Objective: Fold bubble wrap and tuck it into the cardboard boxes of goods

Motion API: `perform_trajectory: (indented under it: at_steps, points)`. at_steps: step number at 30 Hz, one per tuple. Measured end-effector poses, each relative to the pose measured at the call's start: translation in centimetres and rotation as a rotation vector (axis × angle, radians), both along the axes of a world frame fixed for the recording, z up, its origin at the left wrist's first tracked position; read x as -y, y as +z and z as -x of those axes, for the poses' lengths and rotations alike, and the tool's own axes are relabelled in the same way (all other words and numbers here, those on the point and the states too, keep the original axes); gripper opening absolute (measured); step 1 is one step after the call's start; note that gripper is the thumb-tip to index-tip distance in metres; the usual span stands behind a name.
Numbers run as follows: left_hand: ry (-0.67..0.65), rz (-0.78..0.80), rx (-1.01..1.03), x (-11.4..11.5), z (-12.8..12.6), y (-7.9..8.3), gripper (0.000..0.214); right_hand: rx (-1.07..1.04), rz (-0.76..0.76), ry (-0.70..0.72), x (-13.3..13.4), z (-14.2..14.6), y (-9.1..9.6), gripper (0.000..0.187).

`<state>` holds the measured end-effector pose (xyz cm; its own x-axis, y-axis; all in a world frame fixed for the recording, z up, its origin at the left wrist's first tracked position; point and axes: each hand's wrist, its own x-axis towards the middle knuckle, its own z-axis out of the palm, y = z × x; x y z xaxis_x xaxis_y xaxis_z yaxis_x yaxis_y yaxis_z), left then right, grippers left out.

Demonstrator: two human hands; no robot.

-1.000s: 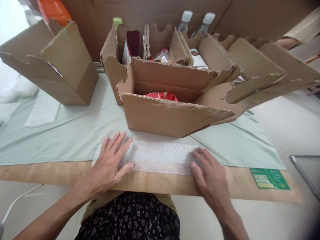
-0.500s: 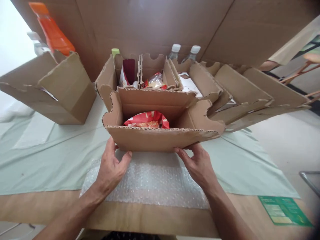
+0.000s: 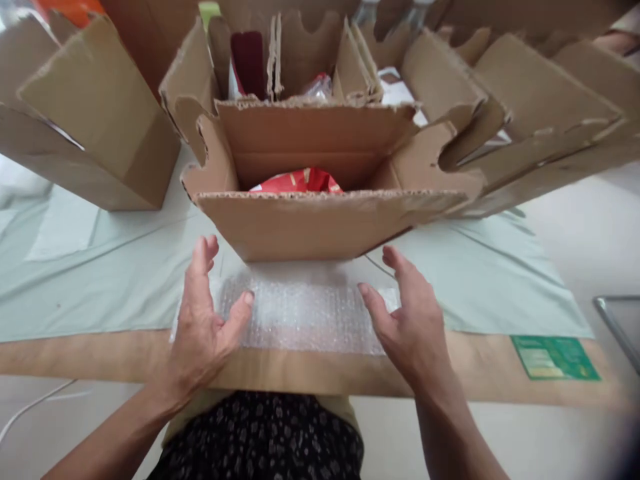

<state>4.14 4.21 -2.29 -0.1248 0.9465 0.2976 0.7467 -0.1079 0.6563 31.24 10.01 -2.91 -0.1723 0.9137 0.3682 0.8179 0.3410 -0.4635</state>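
My left hand (image 3: 207,307) is open, its fingers apart, just short of the front left corner of a cardboard box (image 3: 310,227). Mirroring it on the right, my right hand (image 3: 407,307) is open too and holds nothing. The box stands upright with its top open, and a red packet (image 3: 303,180) lies inside, mostly hidden by the front wall. Between my hands a sheet of bubble wrap (image 3: 310,320) lies flat on the table, reaching back towards the box.
Behind stand more open cardboard boxes (image 3: 310,53) with packets in them. Another box (image 3: 115,133) is at the left, with an orange bottle (image 3: 75,10) behind it. A green card (image 3: 555,357) lies at the table's front right. Pale green cloth (image 3: 520,287) covers the table.
Both hands have let go of the box's lower front corners and drawn back towards me, fingers spread. The view has tipped downward, showing more of the floor and my lap.
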Motion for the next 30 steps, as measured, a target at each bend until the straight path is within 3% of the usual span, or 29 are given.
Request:
perform_trajectory:
  at_steps: [4, 6, 9, 12, 14, 16, 19, 23, 27, 30]
  points:
    - [-0.366, 0.156, -0.372, 4.2, -0.5, -1.0, 0.071, 0.177, 0.049, 0.337, 4.6, 3.5, -0.8, 0.049]
    - [-0.447, 0.201, -0.500, 5.5, 0.9, -1.9, 0.066, 0.275, 0.117, 0.420, 5.9, 3.3, -1.8, 0.047]
    - [-0.322, 0.285, -0.548, 6.5, 5.3, -2.3, 0.057, 0.336, 0.110, 0.230, 7.1, -1.2, -3.0, 0.048]
    - [-0.069, 0.294, -0.471, 6.9, 9.2, -1.7, 0.056, 0.279, 0.060, -0.064, 7.3, -7.1, -3.1, 0.049]
    - [0.096, 0.242, -0.423, 6.7, 10.2, -1.6, 0.060, 0.234, 0.028, -0.168, 6.6, -9.0, -2.8, 0.050]
    - [0.161, 0.209, -0.403, 6.0, 9.8, -2.1, 0.061, 0.218, 0.025, -0.184, 5.3, -8.7, -2.7, 0.053]
    - [0.151, 0.186, -0.369, 4.9, 7.9, -3.0, 0.047, 0.222, 0.091, -0.132, 2.9, -5.7, -3.1, 0.057]
    - [0.181, 0.125, -0.194, 5.1, 6.3, -2.5, 0.021, 0.123, 0.141, -0.041, 2.3, -2.8, -2.9, 0.036]
    - [0.297, 0.214, 0.005, 6.1, 7.5, 0.4, 0.027, -0.131, 0.213, -0.042, 6.9, -2.5, -0.8, 0.024]
    - [0.361, 0.218, -0.037, 4.6, 9.9, 2.6, 0.042, -0.391, 0.486, 0.012, 11.9, -1.2, 0.1, 0.038]
